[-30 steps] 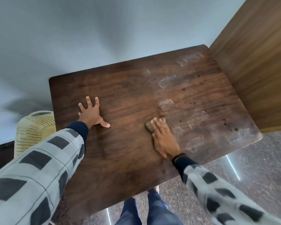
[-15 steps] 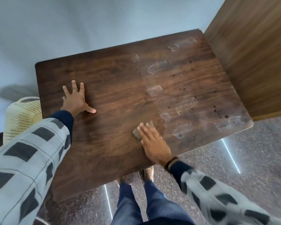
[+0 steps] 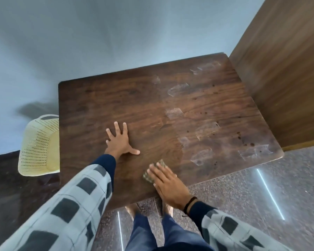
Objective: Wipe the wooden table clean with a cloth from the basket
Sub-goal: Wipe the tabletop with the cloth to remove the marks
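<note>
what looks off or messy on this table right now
The wooden table is marked on its right half: pale, see-through rectangular patches, like tape residue, and dark spots toward the right edge. The left half looks plain. The right hand presses the cloth flat near the front edge, short of those marks.

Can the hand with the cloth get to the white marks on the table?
Probably yes. The right hand presses the cloth flat on the table, and only bare wood lies between it and the nearest white mark.
</note>
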A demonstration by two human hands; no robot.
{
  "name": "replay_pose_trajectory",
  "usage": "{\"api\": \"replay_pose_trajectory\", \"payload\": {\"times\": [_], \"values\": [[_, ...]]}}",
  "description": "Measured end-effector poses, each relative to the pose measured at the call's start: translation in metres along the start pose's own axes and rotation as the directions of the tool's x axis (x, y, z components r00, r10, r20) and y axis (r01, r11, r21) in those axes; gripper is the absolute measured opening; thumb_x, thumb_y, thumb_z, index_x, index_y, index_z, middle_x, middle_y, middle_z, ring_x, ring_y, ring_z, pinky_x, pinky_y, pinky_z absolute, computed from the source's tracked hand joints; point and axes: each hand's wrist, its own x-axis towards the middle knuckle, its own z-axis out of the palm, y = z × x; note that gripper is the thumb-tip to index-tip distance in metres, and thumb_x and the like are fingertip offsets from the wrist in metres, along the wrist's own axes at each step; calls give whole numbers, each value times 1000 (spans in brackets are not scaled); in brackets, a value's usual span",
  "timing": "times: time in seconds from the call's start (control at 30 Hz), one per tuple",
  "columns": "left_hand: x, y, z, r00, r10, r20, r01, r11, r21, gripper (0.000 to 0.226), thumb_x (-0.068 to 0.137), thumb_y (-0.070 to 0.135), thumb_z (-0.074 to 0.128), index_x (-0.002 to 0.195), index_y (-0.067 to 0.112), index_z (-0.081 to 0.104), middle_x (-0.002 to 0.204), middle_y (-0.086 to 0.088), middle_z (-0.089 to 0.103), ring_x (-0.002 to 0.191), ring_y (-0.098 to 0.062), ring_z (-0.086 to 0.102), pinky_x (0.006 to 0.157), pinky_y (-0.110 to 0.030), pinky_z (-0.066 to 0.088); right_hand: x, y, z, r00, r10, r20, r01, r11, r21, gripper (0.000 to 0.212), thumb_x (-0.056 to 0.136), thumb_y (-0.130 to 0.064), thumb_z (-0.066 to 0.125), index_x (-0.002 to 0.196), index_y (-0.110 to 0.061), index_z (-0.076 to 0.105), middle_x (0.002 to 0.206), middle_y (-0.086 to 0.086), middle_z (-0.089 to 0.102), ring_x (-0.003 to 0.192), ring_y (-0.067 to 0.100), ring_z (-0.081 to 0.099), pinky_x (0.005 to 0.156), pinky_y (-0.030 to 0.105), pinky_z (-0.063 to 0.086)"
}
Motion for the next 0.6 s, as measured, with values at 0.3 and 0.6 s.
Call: {"api": "replay_pose_trajectory", "payload": {"times": [0.3,0.6], "values": [[-1,5,-4,998,-57,-7,57,998,4,152,59,55,90,154,27,-25,156,-5,-41,145,-48,-24,115,-68,12,23,62,-36,975,222,-20,-222,975,12,55,109,-30,28,162,-19,15,169,2,11,156,20,1,124,51,19],[-2,9,-4,998,-62,-4,63,998,22,152,59,56,90,154,27,-25,157,-5,-39,145,-49,-22,114,-68,14,7,99,-51,917,-281,284,324,938,-119,64,107,-26,31,161,-27,-3,168,1,-5,155,23,-9,124,48,-2]]}}
